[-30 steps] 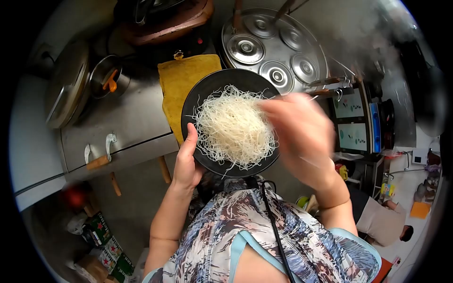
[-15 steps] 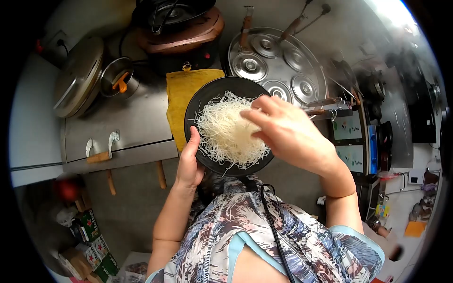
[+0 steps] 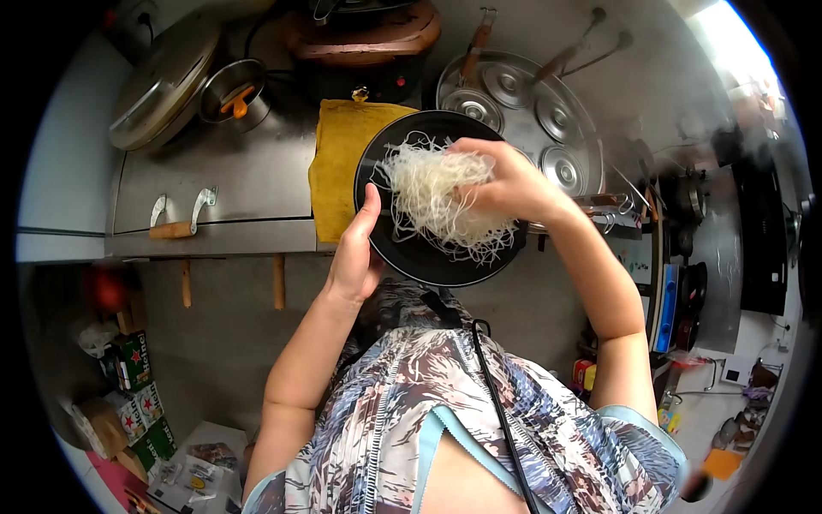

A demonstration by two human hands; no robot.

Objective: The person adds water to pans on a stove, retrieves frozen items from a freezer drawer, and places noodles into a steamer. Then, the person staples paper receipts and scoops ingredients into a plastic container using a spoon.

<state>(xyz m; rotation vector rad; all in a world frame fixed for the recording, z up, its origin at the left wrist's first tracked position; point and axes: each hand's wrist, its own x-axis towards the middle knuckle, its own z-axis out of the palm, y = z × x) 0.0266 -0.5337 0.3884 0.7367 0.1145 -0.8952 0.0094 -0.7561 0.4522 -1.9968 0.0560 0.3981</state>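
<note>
A round black bowl [image 3: 392, 248] is gripped at its left rim by my left hand [image 3: 354, 248], thumb over the edge and fingers underneath. Thin white rice noodles [image 3: 432, 188] lie in a tangled heap inside it. My right hand [image 3: 501, 184] reaches in from the right, its fingers closed in the noodles and partly hidden by them. Some strands bunch up around those fingers. Just behind the bowl, a yellow cloth [image 3: 336, 171] hangs over the counter's front edge.
A steel steamer top with several round lids [image 3: 561, 167] stands behind the bowl on the right. Farther back is a brown-lidded cooker [image 3: 364, 34]. On the steel counter [image 3: 248, 188] at left are a metal pot [image 3: 235, 90] with an orange-handled utensil and a large lid [image 3: 163, 86].
My right hand has closed into the noodles, pulling the heap together and baring more of the bowl's bottom. Bowl and both hands appear slightly higher and farther right; the camera view has shifted.
</note>
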